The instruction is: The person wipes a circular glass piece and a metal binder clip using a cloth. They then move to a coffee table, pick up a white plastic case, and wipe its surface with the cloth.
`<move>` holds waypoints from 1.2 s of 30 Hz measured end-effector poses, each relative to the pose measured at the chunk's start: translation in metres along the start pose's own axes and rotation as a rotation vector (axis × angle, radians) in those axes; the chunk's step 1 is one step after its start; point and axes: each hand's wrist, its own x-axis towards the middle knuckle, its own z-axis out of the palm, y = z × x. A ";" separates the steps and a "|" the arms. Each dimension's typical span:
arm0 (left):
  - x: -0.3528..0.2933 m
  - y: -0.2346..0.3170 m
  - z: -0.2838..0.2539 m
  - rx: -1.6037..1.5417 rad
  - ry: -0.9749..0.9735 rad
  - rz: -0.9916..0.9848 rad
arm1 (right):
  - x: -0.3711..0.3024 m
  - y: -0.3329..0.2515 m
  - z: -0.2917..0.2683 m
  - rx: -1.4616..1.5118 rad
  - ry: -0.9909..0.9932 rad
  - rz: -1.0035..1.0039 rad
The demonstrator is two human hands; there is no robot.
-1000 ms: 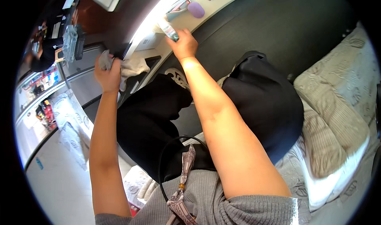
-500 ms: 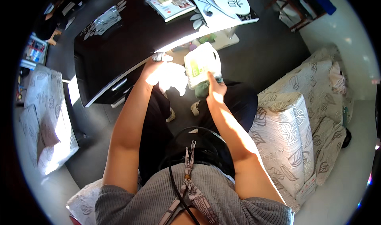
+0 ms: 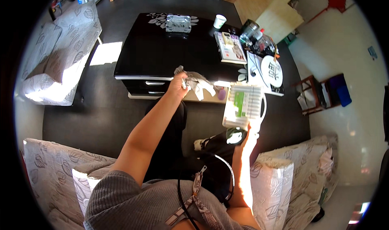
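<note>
My left hand (image 3: 177, 86) is closed on a crumpled grey-white cloth (image 3: 198, 86), which hangs to its right near the table's front edge. Out to the right, my right hand (image 3: 252, 135) grips the lower end of a clear plastic case (image 3: 242, 105). The case has a side handle, a green and white label and a row of slim pale sticks inside, perhaps pens. Against its lower end, beside my right fingers, is a dark green rounded thing (image 3: 235, 136) that I cannot make out, partly in glare.
The black table (image 3: 162, 55) ahead bears a glass ashtray (image 3: 178, 24), paper cup (image 3: 219, 21), magazine (image 3: 230, 49), glass jar (image 3: 249, 30) and round white fan (image 3: 272, 71). A purple thing (image 3: 221, 94) sits on its lower shelf. Patterned sofas (image 3: 69, 64) stand around; a wooden chair (image 3: 310, 94) is right.
The view has swung, showing more of the room and table. My hands are farther apart; the case has moved right and its stick-filled face shows more plainly. Both hands keep their holds.
</note>
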 end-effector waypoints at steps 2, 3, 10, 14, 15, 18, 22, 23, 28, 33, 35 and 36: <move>-0.014 0.019 0.034 0.264 0.233 0.230 | 0.007 0.011 -0.017 0.022 -0.055 0.020; 0.013 0.031 0.013 0.332 0.111 0.369 | 0.007 0.012 -0.015 0.029 -0.068 0.029; 0.048 0.087 0.027 0.587 0.225 0.372 | 0.028 0.035 -0.007 0.103 -0.071 0.023; 0.107 0.092 0.005 0.743 0.180 0.325 | 0.041 0.034 0.016 -0.115 -0.058 -0.002; 0.125 0.097 -0.007 0.781 0.044 0.328 | 0.046 0.031 0.020 -0.156 -0.127 0.045; 0.153 0.087 -0.001 1.658 0.230 0.636 | 0.053 0.016 0.036 -0.124 -0.212 -0.022; 0.166 0.089 0.030 1.534 -0.023 0.410 | 0.077 0.019 0.036 -0.197 -0.264 -0.079; 0.172 0.092 0.028 1.413 -0.035 0.277 | 0.083 0.018 0.037 -0.151 -0.280 0.022; 0.178 0.104 0.040 1.043 -0.107 -0.031 | 0.100 0.024 0.059 -0.101 -0.282 0.013; 0.193 0.138 0.065 0.967 0.164 0.156 | 0.110 0.038 0.054 0.042 -0.291 0.088; 0.207 0.150 0.079 0.925 0.280 0.255 | 0.115 0.042 0.051 0.061 -0.288 0.106; 0.220 0.157 0.081 0.882 0.268 0.272 | 0.115 0.042 0.052 0.063 -0.293 0.105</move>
